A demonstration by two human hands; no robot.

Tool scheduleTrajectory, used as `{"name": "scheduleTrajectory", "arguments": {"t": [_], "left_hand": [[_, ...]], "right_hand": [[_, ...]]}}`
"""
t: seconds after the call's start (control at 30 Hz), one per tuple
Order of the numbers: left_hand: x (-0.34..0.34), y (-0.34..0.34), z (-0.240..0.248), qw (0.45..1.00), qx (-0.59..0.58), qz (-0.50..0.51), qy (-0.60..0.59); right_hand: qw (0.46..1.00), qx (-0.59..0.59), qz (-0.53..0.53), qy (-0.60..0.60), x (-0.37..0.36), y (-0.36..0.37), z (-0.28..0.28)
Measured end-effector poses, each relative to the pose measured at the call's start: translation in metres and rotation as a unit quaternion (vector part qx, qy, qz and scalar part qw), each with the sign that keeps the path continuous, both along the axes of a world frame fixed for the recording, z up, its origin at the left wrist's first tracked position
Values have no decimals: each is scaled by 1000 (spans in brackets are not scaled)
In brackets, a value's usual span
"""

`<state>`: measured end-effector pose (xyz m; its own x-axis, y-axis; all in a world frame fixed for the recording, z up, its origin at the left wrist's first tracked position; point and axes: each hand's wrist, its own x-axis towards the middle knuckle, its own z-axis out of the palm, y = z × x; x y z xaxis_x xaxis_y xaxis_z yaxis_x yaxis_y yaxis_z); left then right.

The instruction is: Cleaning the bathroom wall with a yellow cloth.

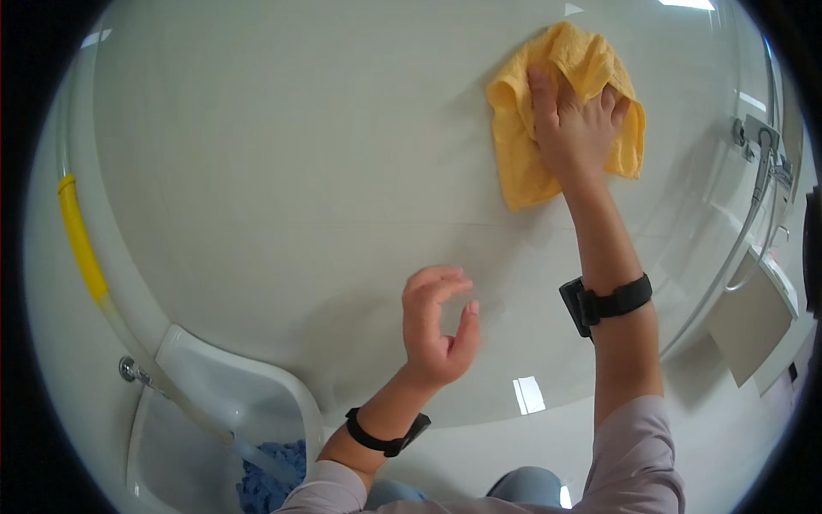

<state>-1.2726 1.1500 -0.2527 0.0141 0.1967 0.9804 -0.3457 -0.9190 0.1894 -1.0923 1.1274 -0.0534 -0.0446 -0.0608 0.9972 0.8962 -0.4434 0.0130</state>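
R hand [582, 133] on yellow cloth [521, 158] w/ wall [300, 154] behind, L hand [437, 330] half-curled, mop [259, 490] in basin [248, 398]

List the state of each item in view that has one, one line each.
Yellow cloth: unfolded but rumpled
Right hand: spread on the yellow cloth
Left hand: empty, curled
Mop: slanted, blue head down in the basin
Basin: holding the blue head
Shower handset: hung up
Wristbands: both fastened

Toward one o'clock, a fold of the yellow cloth [521, 163] is hiding some fingertips of my right hand [582, 133]. At seven o'clock, the lower edge cuts the blue strips [257, 492].
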Motion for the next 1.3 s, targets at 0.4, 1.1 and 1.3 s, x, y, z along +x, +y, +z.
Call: {"name": "scheduleTrajectory", "arguments": {"t": [0.4,1.1,1.3], "left_hand": [[2,-11,94,998,21,48,-18],[65,33,146,864,196,449,120],[0,78,162,848,218,476,84]], "right_hand": [[992,-3,118,-43,-74,40,-46],[940,-19,338,-43,75,-96,-119],[955,-37,282,-90,103,-98,-158]]}}
